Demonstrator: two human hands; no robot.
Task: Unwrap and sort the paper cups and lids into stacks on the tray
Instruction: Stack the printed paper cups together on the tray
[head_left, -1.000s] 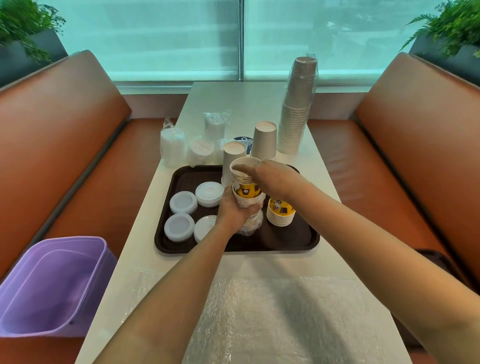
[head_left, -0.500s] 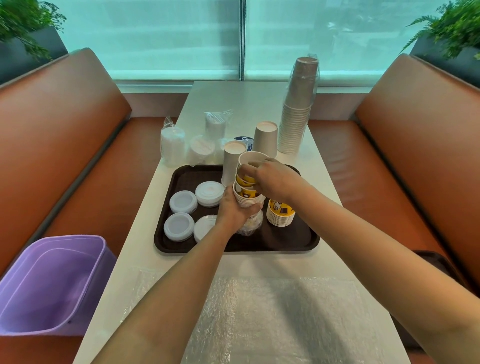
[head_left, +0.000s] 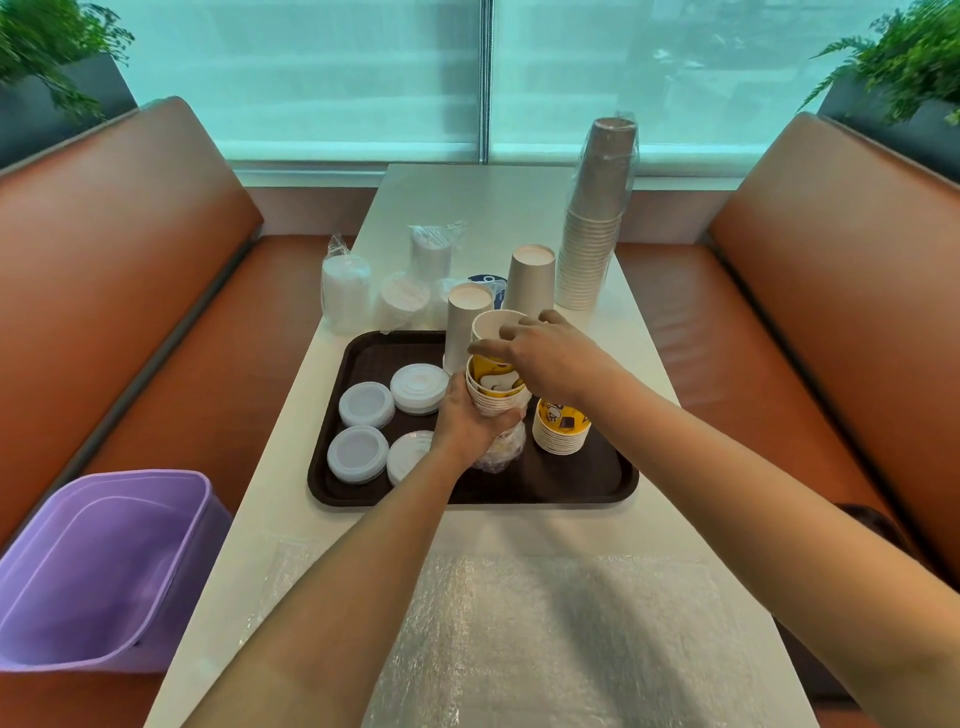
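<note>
1. Where the white table (head_left: 519, 208) comes nearest the camera, a sheet of clear bubble wrap (head_left: 545, 634) lies flat on it, and a purple bin (head_left: 98, 566) sits on the orange bench seat to the left.
2. Beyond the wrap sits the dark brown tray (head_left: 597, 483). On its left part lie four white lids (head_left: 357, 453) in two rows, close together.
3. Over the middle of the tray the left hand (head_left: 467, 421) grips a short stack of yellow printed cups (head_left: 493, 384) from below and the side, fingers curled round its lower rims; crumpled clear wrapper (head_left: 498, 452) hangs beneath the hand, down onto the tray.
4. The right hand (head_left: 550, 353) comes from above and pinches the top cup (head_left: 496, 327) of that stack at its rim — this cup stands raised out of the ones under it, its white inside showing.
5. Just right of the held stack, a second stack of yellow cups (head_left: 561, 426) rests upside down on the tray, partly behind the right wrist.
6. At the tray's far edge stands an inverted plain cup (head_left: 467, 327), with a taller one (head_left: 530, 280) behind it on the table.
7. Farther left, off the tray, sit wrapped packs of lids (head_left: 345, 291) in clear plastic.
8. Farthest on the right rises a tall wrapped column of cups (head_left: 597, 218), inverted — its top leans slightly right.
</note>
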